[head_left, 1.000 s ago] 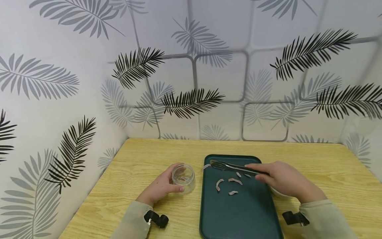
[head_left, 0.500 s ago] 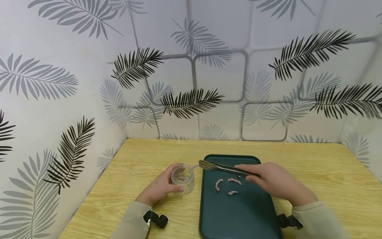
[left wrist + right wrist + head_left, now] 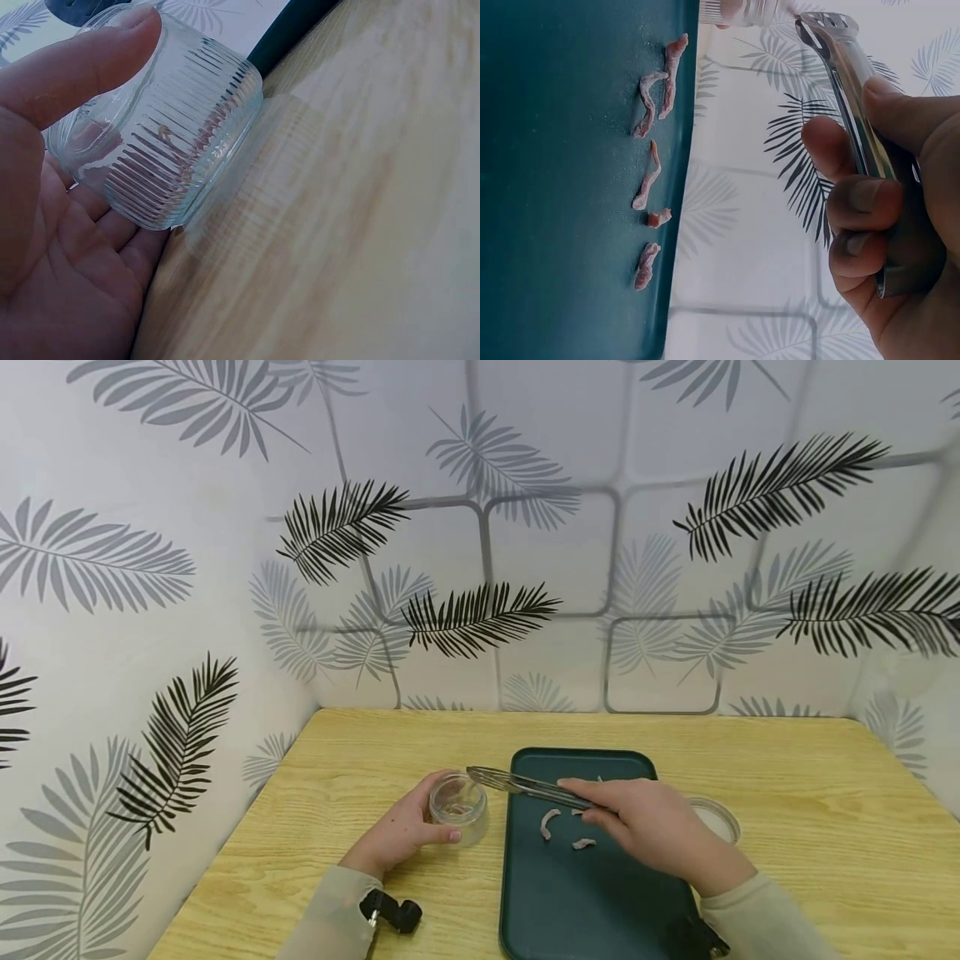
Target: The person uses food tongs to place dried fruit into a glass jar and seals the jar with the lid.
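Observation:
My left hand [image 3: 408, 827] grips a ribbed glass jar [image 3: 172, 135] with the thumb across its near side. The jar stands upright on the table, and pinkish-brown strips show through its wall. My right hand [image 3: 645, 818] holds metal tongs [image 3: 851, 90] around their handles. The tongs' tips are over the jar's right rim in the head view. At those tips the right wrist view shows a bit of something reddish, too small to make out. Several wrinkled meat-like strips [image 3: 646, 176] lie on the dark green tray [image 3: 592, 902], partly hidden by my right hand in the head view.
A round, pale lid [image 3: 716, 818] lies on the wood-grain table [image 3: 840, 827] right of the tray, partly behind my right hand. A leaf-patterned wall [image 3: 547, 660] rises at the table's back edge. Dark mounts [image 3: 393, 912] sit at both wrists.
My right hand has moved left with the tongs, carrying a strip from the tray's upper left edge to the jar's mouth. The lid has come more into view. My left hand stays on the jar.

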Action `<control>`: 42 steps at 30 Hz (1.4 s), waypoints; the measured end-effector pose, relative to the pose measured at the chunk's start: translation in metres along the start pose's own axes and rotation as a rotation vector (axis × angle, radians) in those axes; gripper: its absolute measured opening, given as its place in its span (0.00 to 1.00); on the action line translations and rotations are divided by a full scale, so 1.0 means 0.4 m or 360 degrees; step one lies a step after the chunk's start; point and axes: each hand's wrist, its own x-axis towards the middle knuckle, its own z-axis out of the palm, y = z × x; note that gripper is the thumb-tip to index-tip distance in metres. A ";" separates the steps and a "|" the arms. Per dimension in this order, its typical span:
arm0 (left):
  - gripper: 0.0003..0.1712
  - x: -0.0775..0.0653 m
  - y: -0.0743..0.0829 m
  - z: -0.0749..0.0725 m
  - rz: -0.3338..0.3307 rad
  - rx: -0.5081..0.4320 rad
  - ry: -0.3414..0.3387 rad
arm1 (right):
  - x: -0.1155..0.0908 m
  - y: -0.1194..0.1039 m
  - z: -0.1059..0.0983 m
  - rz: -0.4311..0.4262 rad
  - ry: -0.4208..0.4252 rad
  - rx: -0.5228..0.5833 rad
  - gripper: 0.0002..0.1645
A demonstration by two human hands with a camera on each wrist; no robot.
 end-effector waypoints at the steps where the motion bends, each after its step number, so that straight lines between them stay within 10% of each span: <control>1: 0.49 0.000 -0.001 0.000 0.0006 -0.0001 -0.0003 | 0.000 0.000 0.002 -0.0003 0.0005 0.0001 0.31; 42: 0.49 -0.002 -0.008 -0.005 0.0025 -0.0037 -0.0033 | -0.170 0.166 -0.074 0.0444 -0.0188 -0.0201 0.30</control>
